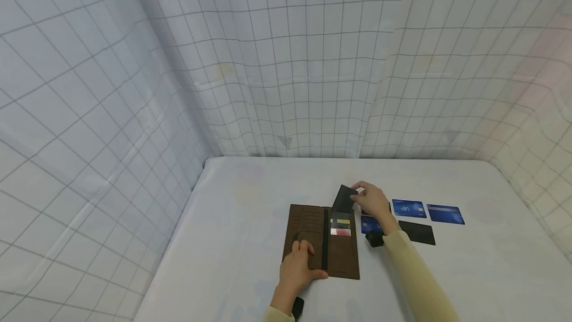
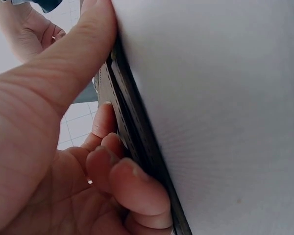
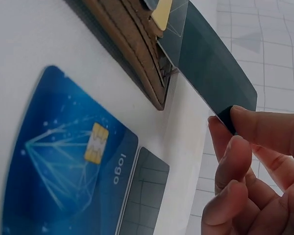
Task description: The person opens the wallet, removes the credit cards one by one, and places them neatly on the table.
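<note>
At far left, a white sheet with dark grid lines [image 1: 80, 73] forms one side of the enclosure, slanting down beside the white tabletop [image 1: 214, 242], whose far corners are rounded and whose surface carries faint yellowish and bluish tints. The matching back sheet [image 1: 286, 73] hangs rippled behind the table's far edge.

Near the table's middle, the left hand [image 1: 296, 267] rests on a brown bifold wallet [image 1: 341, 265], fingers bent against its left panel, thumb spread away at the lower edge. The wallet lies open flat, a black strip [image 1: 325, 242] down its centre. Above its right panel, the right hand [image 1: 372, 200] pinches a black card [image 1: 344, 198] between thumb and fingers; the card tilts, its lower end at the panel's top.

Farther right on the white surface lie a blue "VIP" card [image 1: 408, 208], a loose black card [image 1: 417, 232] and a blue striped card [image 1: 446, 214]. The right-hand sheet [image 1: 536, 113], wrinkled and partly pinkish, bounds that side.
</note>
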Action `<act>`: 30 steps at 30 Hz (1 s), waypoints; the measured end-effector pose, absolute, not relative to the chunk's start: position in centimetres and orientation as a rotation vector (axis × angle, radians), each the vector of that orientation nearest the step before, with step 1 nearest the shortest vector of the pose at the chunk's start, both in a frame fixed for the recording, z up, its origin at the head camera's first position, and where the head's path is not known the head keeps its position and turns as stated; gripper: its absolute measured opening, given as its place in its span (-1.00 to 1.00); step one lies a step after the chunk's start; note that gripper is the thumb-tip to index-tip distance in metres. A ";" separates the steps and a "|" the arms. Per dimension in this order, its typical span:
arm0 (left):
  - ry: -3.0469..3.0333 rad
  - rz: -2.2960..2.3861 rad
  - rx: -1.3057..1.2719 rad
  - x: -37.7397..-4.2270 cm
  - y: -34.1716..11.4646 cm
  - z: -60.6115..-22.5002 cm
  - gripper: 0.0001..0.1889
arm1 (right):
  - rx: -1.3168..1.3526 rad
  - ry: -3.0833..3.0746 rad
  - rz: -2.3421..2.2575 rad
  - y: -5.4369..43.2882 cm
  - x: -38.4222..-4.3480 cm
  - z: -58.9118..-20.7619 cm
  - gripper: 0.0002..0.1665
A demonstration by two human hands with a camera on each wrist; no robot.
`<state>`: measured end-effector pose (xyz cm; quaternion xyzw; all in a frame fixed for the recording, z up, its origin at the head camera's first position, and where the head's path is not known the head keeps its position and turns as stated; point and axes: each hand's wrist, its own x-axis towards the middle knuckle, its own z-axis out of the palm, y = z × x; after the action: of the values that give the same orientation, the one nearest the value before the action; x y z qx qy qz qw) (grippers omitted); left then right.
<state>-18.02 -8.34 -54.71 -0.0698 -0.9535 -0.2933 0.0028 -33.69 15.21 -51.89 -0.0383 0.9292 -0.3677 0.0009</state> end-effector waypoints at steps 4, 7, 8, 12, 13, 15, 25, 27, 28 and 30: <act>-2.983 -0.930 -0.226 -18.0 -8.3 -54.6 -0.38 | -0.125 2.950 -1.149 15.6 -33.5 -51.9 -0.69; -2.981 -0.935 -0.225 -18.1 -8.3 -54.6 -0.38 | -0.131 2.981 -1.140 15.9 -33.4 -51.9 -0.70; -2.982 -0.936 -0.224 -18.1 -8.3 -54.6 -0.38 | -0.125 2.988 -1.138 16.0 -33.3 -51.9 -0.71; -2.985 -0.932 -0.220 -18.1 -8.3 -54.6 -0.38 | -0.121 2.994 -1.145 16.6 -32.9 -51.9 -0.73; -2.986 -0.932 -0.218 -18.1 -8.3 -54.5 -0.37 | -0.120 2.993 -1.151 16.7 -32.8 -51.8 -0.73; -2.989 -0.932 -0.212 -18.0 -8.3 -54.4 -0.37 | -0.122 2.982 -1.167 17.0 -32.5 -51.8 -0.74; -2.987 -0.950 -0.219 -18.1 -8.3 -54.4 -0.38 | -0.092 2.844 -1.373 18.2 -31.4 -52.3 -0.80; -2.988 -0.948 -0.219 -18.1 -8.3 -54.5 -0.38 | -0.088 2.817 -1.427 18.4 -31.3 -52.5 -0.81; -2.985 -0.947 -0.222 -18.1 -8.3 -54.5 -0.37 | -0.076 2.805 -1.450 18.5 -31.2 -52.6 -0.81; -2.981 -0.946 -0.228 -18.1 -8.3 -54.5 -0.37 | -0.061 2.776 -1.484 18.6 -31.0 -52.8 -0.80</act>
<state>-18.07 -8.32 -54.48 -0.0726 -0.9507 -0.3015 0.0027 -31.01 18.64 -52.78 -0.0192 0.8817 -0.4714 -0.0036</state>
